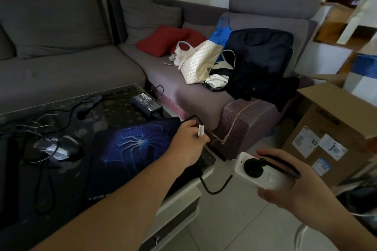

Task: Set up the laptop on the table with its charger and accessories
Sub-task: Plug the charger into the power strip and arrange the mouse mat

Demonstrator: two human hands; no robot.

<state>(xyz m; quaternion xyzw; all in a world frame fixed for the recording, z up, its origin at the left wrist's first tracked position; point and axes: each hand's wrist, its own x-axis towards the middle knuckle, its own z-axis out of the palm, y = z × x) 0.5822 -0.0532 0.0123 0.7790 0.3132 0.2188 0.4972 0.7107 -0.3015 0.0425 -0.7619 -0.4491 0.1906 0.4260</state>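
A black charger brick (147, 102) lies on the dark glass table (61, 112), its black cable (216, 188) running off the table's right edge. My left hand (188, 143) grips that cable near a white tag, above a blue spider-print mouse pad (130, 149). My right hand (293, 185) holds a white power strip (263, 171) off the table's right side, with the cable's black plug (251, 166) seated in it. A mouse (54, 150) sits among tangled wires at the table's left. I see no laptop.
A grey sofa (81, 63) wraps behind the table, holding red cushions (167, 40), bags (200, 63) and dark clothes (259, 81). A cardboard Legion box (330, 134) stands on the tiled floor at right. Wooden shelves (334, 16) rise behind it.
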